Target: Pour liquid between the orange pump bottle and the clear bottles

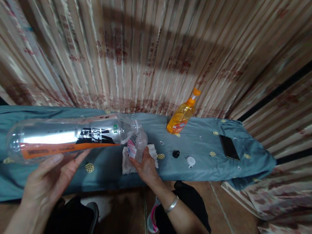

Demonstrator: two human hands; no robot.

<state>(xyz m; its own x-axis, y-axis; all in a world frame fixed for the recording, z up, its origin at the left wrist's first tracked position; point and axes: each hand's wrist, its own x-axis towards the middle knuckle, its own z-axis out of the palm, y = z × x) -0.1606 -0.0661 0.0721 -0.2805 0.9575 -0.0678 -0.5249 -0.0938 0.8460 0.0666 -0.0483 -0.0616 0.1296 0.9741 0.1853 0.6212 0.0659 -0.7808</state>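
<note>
My left hand (52,175) grips a large clear plastic bottle (68,138) with a silver, black and orange label. The bottle lies nearly level in the air, its neck pointing right. My right hand (147,166), with a silver bangle on the wrist, is closed around a smaller clear plastic bottle (140,144) with a pink and white label. The two necks meet or overlap; whether they touch I cannot tell. Under the small bottle a white cloth (129,167) lies on the teal cover. Whether either bottle holds liquid is unclear.
On the teal cloth-covered surface (194,171) stand an orange pump bottle (180,117), a black cap (175,153), a white cap (190,162) and a dark phone (229,147). Patterned curtains (166,55) hang behind. My feet are on the tiled floor below.
</note>
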